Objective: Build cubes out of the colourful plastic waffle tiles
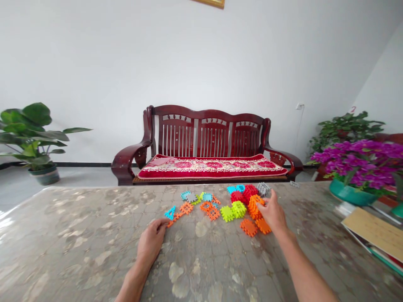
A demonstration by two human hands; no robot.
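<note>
My left hand (151, 240) rests low over the table, its fingers closed on the end of a narrow orange plastic connecting piece (176, 217). That piece leads toward an orange window-like tile (187, 208), with a blue triangular frame (170, 212) just beside it. Over at the pile's right side, my right hand (274, 213) has its thumb and fingers at a stack of orange notched tiles (255, 206); its index finger sticks up. Two loose orange tiles (248, 227) lie just below. Lime-green tiles (233, 211), red tiles (244, 193) and grey tiles (263, 189) are bunched nearby.
More tiles, including orange window frames (210, 210) and a light-blue square (207, 196), lie mid-table. A purple flower pot (354, 192) and a stack of books or folders (376, 233) stand at the right. Behind the table (94, 235) is a wooden bench (209, 134).
</note>
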